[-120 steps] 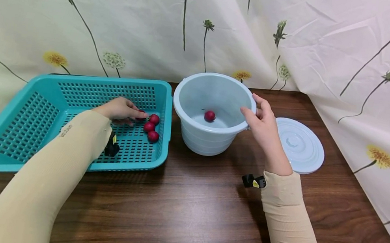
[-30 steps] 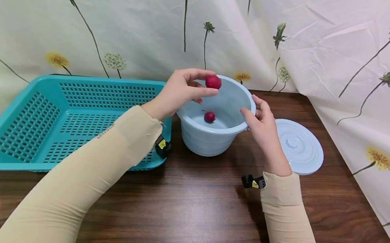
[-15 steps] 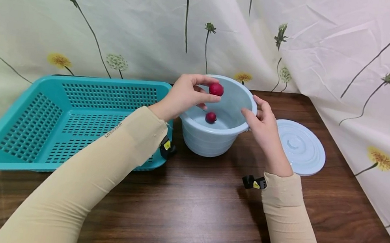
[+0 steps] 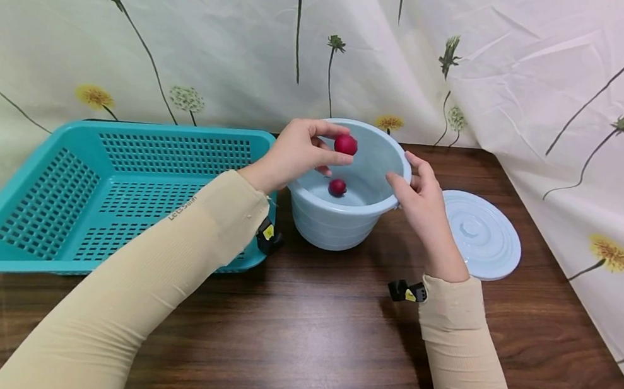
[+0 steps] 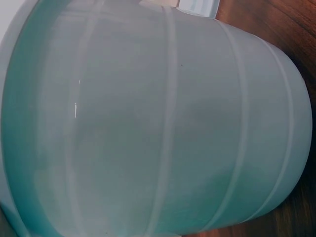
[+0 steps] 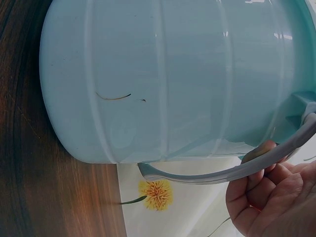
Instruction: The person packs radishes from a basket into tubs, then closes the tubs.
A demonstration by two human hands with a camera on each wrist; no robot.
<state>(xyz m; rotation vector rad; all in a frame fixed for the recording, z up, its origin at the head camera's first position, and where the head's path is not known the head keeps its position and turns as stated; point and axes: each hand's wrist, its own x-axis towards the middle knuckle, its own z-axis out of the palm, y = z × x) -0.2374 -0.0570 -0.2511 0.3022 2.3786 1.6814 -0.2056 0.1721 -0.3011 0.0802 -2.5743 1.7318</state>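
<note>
Left hand [image 4: 299,152] and right hand [image 4: 420,187] of a person at work over a dark wooden table [image 4: 330,348]; compared with four seconds earlier, the left hand has come out of the teal basket [image 4: 25,266] at left and now pinches a red radish [image 4: 346,145] between thumb and forefinger; the radish hangs at the mouth of the pale blue bucket [image 4: 337,222], well above its floor; over the last half second the pose is nearly the same, which suggests that the carry is done and the release is not. A second radish [image 4: 338,188] lies on the bucket's floor, as earlier; the right hand grips the bucket's right rim, thumb on the inner side, fingers outside by the grey handle [image 6: 207,177], probably to steady it; the lid [image 4: 481,236] lies on the table at right; the right end of the basket, where other radishes lay, is hidden by the left arm, so what remains there cannot be told. Writing: the left sleeve [image 4: 125,289] bears small dark print beginning "Lets", the rest uncertain; the wrist cameras [image 4: 404,291] carry yellow labels, too small to read; no brand shows on bucket, basket or lid.
</note>
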